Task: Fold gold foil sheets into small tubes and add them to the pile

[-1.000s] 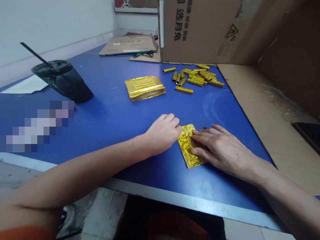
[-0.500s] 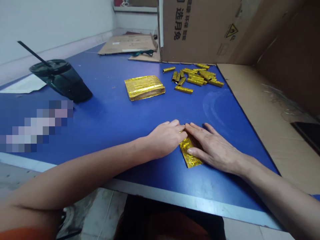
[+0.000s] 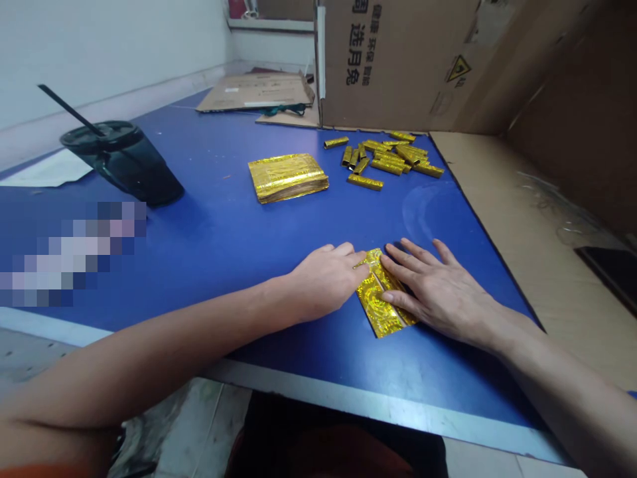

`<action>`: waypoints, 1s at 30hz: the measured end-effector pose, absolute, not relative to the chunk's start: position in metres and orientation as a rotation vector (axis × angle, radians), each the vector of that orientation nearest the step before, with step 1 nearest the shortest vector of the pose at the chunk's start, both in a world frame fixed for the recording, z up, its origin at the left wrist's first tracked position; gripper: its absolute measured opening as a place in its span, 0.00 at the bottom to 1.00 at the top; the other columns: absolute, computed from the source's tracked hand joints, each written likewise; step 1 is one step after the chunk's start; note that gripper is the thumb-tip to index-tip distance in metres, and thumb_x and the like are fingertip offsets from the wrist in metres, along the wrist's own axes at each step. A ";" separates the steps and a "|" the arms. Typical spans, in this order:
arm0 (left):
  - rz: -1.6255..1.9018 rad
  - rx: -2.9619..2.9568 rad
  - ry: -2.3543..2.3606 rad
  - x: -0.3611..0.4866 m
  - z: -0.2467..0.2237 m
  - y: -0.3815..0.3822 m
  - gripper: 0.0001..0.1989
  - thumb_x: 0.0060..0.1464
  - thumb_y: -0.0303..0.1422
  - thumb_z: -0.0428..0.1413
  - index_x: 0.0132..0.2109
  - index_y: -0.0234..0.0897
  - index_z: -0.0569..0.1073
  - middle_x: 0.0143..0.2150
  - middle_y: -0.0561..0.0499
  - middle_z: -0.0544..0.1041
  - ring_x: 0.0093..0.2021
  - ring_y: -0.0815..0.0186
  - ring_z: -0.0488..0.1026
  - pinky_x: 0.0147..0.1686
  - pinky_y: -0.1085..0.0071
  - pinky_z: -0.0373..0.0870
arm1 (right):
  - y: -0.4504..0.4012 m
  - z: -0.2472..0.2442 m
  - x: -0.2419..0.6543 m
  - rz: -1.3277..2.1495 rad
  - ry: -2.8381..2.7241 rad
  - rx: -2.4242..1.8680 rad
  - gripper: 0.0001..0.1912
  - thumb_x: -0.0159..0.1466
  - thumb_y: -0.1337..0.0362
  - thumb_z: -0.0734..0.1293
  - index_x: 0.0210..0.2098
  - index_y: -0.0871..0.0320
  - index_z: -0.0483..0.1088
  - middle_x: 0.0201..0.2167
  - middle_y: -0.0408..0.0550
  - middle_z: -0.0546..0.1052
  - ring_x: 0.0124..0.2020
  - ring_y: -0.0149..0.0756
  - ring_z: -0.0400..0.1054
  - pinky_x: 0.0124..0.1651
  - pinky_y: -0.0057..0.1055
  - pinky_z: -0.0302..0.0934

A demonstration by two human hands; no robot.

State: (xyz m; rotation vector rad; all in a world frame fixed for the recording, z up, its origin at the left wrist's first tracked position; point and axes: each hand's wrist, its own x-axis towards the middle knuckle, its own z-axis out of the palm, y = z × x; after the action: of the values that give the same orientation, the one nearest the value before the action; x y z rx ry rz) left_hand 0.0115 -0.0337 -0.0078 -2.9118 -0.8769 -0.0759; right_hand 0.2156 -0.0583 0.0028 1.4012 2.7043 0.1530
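A shiny gold sheet (image 3: 379,307) with a folded strip along its right side lies on the blue table (image 3: 213,239). My left hand (image 3: 331,279) has its fingers curled and pinches the sheet's upper left edge. On the right part of the sheet rests my right hand (image 3: 432,289), its fingers spread and its thumb on the gold surface. Farther back is a stack of gold sheets (image 3: 288,176). Several small folded gold pieces (image 3: 388,158) lie in a loose pile to the right of the stack.
A dark cup (image 3: 134,162) with a straw stands tilted in view at the left, near a white paper (image 3: 47,169). A large cardboard box (image 3: 398,66) rises behind the gold pile. Flat cardboard (image 3: 259,89) lies at the back.
My right hand has moved slightly right and its fingers have spread, away from my left fingertips. More of the gold sheet shows, with its folded strip. My left hand has hardly moved.
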 end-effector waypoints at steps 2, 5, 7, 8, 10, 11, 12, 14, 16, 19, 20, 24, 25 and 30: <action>-0.073 -2.903 -0.876 0.011 -0.008 -0.034 0.14 0.57 0.27 0.43 0.48 0.32 0.68 0.52 0.45 0.69 0.45 0.60 0.64 0.40 0.66 0.63 | -0.058 0.002 0.216 0.172 2.690 1.389 0.31 0.63 0.48 0.52 0.58 0.62 0.56 0.60 0.56 0.58 0.61 0.53 0.47 0.56 0.60 0.43; -0.075 -2.893 -0.881 0.011 -0.007 -0.034 0.16 0.57 0.27 0.43 0.52 0.35 0.65 0.52 0.46 0.68 0.45 0.60 0.64 0.39 0.66 0.63 | -0.058 0.002 0.216 0.165 2.676 1.392 0.32 0.62 0.48 0.53 0.59 0.62 0.56 0.60 0.56 0.57 0.61 0.53 0.47 0.56 0.59 0.44; -0.079 -2.891 -0.866 0.011 -0.007 -0.035 0.18 0.58 0.28 0.42 0.55 0.39 0.62 0.52 0.47 0.68 0.44 0.59 0.63 0.37 0.66 0.62 | -0.059 0.001 0.216 0.155 2.671 1.396 0.33 0.62 0.48 0.53 0.59 0.63 0.55 0.60 0.57 0.57 0.61 0.53 0.47 0.56 0.59 0.44; -0.076 -2.889 -0.856 0.011 -0.006 -0.035 0.18 0.59 0.29 0.41 0.55 0.41 0.62 0.52 0.47 0.68 0.44 0.59 0.63 0.36 0.66 0.62 | -0.059 0.001 0.215 0.147 2.670 1.398 0.33 0.61 0.47 0.53 0.59 0.63 0.55 0.60 0.58 0.57 0.61 0.53 0.46 0.57 0.59 0.44; -0.067 -2.882 -0.841 0.011 -0.006 -0.035 0.17 0.59 0.30 0.41 0.54 0.43 0.63 0.51 0.46 0.67 0.44 0.58 0.63 0.36 0.66 0.62 | -0.060 0.001 0.214 0.116 2.671 1.404 0.36 0.60 0.45 0.54 0.60 0.65 0.54 0.60 0.59 0.56 0.62 0.53 0.45 0.57 0.58 0.43; -0.064 -2.879 -0.840 0.011 -0.006 -0.035 0.17 0.59 0.31 0.41 0.54 0.43 0.64 0.51 0.46 0.67 0.44 0.58 0.63 0.35 0.66 0.61 | -0.061 0.001 0.214 0.090 2.670 1.407 0.38 0.59 0.44 0.54 0.60 0.65 0.53 0.61 0.60 0.55 0.62 0.53 0.44 0.57 0.58 0.42; -0.063 -2.876 -0.840 0.011 -0.005 -0.035 0.17 0.59 0.31 0.41 0.53 0.43 0.65 0.51 0.46 0.68 0.44 0.58 0.63 0.35 0.66 0.61 | -0.061 0.002 0.214 0.059 2.668 1.411 0.40 0.58 0.42 0.54 0.60 0.65 0.52 0.61 0.60 0.54 0.62 0.54 0.44 0.58 0.59 0.42; -0.061 -2.874 -0.829 0.011 -0.005 -0.033 0.17 0.59 0.32 0.41 0.54 0.44 0.64 0.51 0.45 0.68 0.44 0.58 0.64 0.36 0.66 0.61 | -0.062 0.005 0.215 -0.012 2.659 1.408 0.44 0.56 0.39 0.54 0.61 0.65 0.51 0.62 0.61 0.52 0.62 0.54 0.42 0.58 0.58 0.41; -0.058 -2.871 -0.801 0.009 -0.005 -0.030 0.17 0.59 0.32 0.42 0.54 0.46 0.64 0.52 0.46 0.67 0.44 0.58 0.64 0.37 0.65 0.60 | -0.061 0.009 0.218 -0.086 2.656 1.395 0.45 0.55 0.38 0.55 0.61 0.65 0.51 0.62 0.62 0.51 0.62 0.54 0.42 0.58 0.58 0.41; -0.055 -2.875 -0.766 0.005 -0.005 -0.023 0.19 0.59 0.29 0.43 0.55 0.49 0.63 0.54 0.47 0.65 0.46 0.59 0.63 0.40 0.64 0.59 | -0.059 0.015 0.226 -0.179 2.706 1.346 0.40 0.56 0.40 0.56 0.60 0.59 0.54 0.62 0.59 0.53 0.62 0.52 0.44 0.58 0.56 0.43; -0.064 -2.876 -0.768 0.004 -0.005 -0.021 0.19 0.58 0.29 0.44 0.55 0.49 0.63 0.55 0.47 0.64 0.47 0.58 0.63 0.42 0.63 0.59 | -0.058 0.016 0.229 -0.197 2.736 1.325 0.35 0.58 0.44 0.57 0.59 0.57 0.56 0.61 0.57 0.55 0.62 0.50 0.46 0.58 0.55 0.45; -0.146 -2.873 -0.805 0.004 -0.005 -0.018 0.17 0.58 0.28 0.44 0.53 0.47 0.66 0.51 0.43 0.64 0.47 0.57 0.61 0.43 0.64 0.59 | -0.056 0.016 0.236 -0.173 2.841 1.311 0.20 0.61 0.64 0.58 0.53 0.52 0.64 0.58 0.52 0.62 0.58 0.44 0.55 0.56 0.49 0.52; -0.157 -2.880 -0.810 0.004 -0.005 -0.019 0.17 0.58 0.29 0.44 0.52 0.45 0.67 0.49 0.43 0.64 0.46 0.58 0.62 0.42 0.65 0.59 | -0.057 0.015 0.237 -0.146 2.854 1.318 0.20 0.60 0.68 0.58 0.52 0.53 0.65 0.58 0.53 0.63 0.57 0.44 0.57 0.56 0.49 0.53; -0.125 -2.957 -0.773 0.009 -0.004 -0.023 0.17 0.57 0.25 0.42 0.51 0.38 0.67 0.41 0.44 0.66 0.39 0.63 0.62 0.38 0.69 0.61 | -0.063 0.016 0.232 -0.121 2.913 1.267 0.23 0.58 0.71 0.59 0.53 0.54 0.64 0.57 0.54 0.63 0.57 0.45 0.57 0.55 0.48 0.54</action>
State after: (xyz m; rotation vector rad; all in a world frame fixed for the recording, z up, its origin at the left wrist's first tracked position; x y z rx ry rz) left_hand 0.0091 -0.0234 -0.0035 -2.9568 -0.7733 -0.1251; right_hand 0.2316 -0.0626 0.0156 1.2672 2.9130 -0.1211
